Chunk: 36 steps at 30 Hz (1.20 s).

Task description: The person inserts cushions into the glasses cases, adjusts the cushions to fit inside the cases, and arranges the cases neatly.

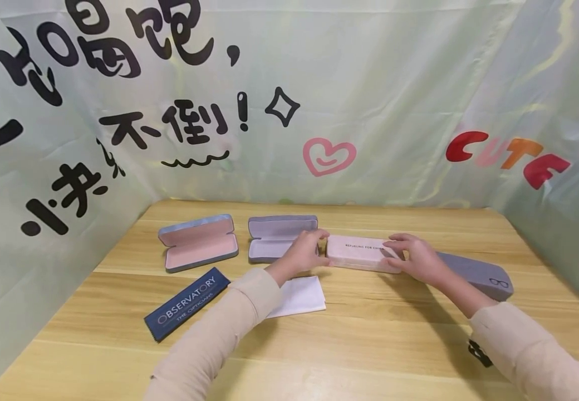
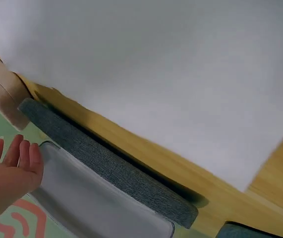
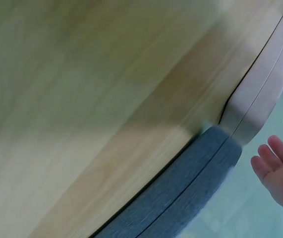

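A closed pink glasses case [image 1: 354, 256] with small dark lettering lies near the back of the table, between my hands. My left hand [image 1: 299, 255] is at its left end, thumb and fingers spread, fingertips right at the edge. At the other end my right hand [image 1: 420, 262] has its fingers apart, overlapping the case's corner. In the right wrist view the fingers [image 3: 275, 153] are loosely extended beside the pink case [image 3: 257, 94]. Behind my left hand stands an open grey glasses case [image 1: 281, 225] with a lilac lining. A closed grey-blue glasses case [image 1: 475, 273] lies beyond my right hand.
An open glasses case [image 1: 201, 248] with pink lining sits at the back left. In front lies a dark blue cloth [image 1: 186, 303] lettered OBSERVATORY. A white cloth [image 1: 302, 295] lies under my left forearm. Printed fabric [image 1: 384, 83] walls the table's back and sides.
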Tool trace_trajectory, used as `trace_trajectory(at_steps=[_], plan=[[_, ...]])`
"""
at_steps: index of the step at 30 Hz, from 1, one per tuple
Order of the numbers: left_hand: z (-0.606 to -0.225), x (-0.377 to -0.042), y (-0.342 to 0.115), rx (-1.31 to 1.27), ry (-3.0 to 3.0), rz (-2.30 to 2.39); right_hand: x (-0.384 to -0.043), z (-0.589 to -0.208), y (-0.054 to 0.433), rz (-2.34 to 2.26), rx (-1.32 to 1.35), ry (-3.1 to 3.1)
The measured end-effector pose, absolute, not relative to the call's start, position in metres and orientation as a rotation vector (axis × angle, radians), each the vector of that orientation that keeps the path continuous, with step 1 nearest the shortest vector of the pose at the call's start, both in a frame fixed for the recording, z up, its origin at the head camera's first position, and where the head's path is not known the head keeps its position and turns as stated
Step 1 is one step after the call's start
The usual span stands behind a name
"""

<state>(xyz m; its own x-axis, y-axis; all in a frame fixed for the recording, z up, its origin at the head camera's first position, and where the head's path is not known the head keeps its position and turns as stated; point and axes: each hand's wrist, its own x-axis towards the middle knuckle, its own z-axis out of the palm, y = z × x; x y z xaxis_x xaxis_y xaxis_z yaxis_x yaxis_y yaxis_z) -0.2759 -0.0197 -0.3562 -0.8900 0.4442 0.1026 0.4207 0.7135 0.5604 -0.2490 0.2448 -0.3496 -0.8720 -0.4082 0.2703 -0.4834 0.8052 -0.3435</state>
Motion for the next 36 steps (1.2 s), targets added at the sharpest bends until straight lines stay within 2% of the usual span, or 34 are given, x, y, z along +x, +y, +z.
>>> trace_trajectory(at_steps=[7,19,36], plan=[[-0.357,-0.264,-0.035,0.848,2.888,0.944,-0.240,-0.352,0.235,0.692,0.667,-2.703],[-0.356,-0.249,-0.069,0.865,2.841,1.072,-0.224,-0.356,0.216,0.822,0.705,-2.544],[-0.367,-0.220,-0.125,0.719,2.885,1.047,-0.216,-0.369,0.164,1.125,0.724,-2.641]])
